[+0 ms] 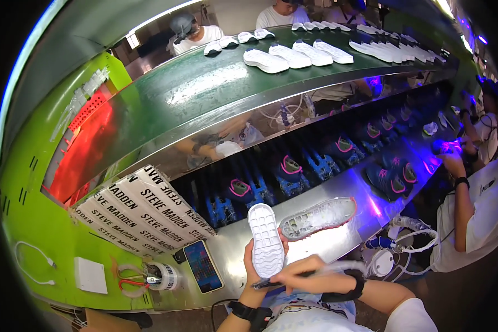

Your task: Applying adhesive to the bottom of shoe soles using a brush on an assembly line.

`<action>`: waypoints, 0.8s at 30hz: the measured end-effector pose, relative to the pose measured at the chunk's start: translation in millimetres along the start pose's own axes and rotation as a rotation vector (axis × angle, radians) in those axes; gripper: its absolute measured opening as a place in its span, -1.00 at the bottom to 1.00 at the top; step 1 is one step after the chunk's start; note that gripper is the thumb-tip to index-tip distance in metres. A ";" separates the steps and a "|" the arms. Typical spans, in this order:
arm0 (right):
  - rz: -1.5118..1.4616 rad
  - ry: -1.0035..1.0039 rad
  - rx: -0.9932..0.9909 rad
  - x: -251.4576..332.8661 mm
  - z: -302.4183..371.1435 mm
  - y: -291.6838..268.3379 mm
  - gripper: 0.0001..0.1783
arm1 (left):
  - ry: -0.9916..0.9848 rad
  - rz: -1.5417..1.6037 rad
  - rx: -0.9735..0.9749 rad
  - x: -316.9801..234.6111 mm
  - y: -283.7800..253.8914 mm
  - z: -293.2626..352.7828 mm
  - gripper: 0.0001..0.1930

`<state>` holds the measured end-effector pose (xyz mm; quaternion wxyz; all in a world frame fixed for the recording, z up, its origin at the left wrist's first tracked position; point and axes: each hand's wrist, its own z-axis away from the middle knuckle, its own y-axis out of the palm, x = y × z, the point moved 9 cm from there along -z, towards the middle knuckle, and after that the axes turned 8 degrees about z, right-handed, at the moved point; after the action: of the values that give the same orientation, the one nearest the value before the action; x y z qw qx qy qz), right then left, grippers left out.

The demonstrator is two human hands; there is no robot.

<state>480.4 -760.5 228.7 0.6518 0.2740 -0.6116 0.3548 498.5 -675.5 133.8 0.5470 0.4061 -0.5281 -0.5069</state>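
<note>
Upright in my left hand [251,266] is a white shoe sole [267,238], its gridded and wavy face toward me. My fingers wrap its lower left side. My right hand [310,275] is closed at the sole's lower end around a slim dark tool [266,284], whose exact kind I cannot make out. A blurred whitish streak, perhaps a hose, crosses above that wrist. Just right of the white sole, a greyish sole [318,218] with a reddish edge lies on the metal bench [310,250].
Dark shoes with pink trim [290,166] line the rack behind the bench. White soles [296,55] rest on the green belt [177,91]. At left are a phone [203,265], a printed carton [144,213] and a cup of tools [163,275]. A co-worker's arm [460,193] is at right.
</note>
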 end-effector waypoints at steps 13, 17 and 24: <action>0.372 -0.157 0.187 32.4 2.7 -16.7 -0.87 | -0.461 -0.492 -0.238 10.0 17.3 -5.3 -0.56; 0.450 -0.354 0.191 50.5 11.5 -13.8 -0.81 | -0.585 -0.789 -0.340 4.1 11.9 -5.4 -0.67; 0.480 -0.294 0.192 27.5 21.6 -31.5 -0.82 | -0.672 -1.191 -0.359 -1.6 28.1 -8.0 -0.65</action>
<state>492.5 -792.9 260.6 0.4250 0.2306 -0.7103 0.5116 510.0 -670.2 160.2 0.0424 0.3510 -0.2644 -0.8973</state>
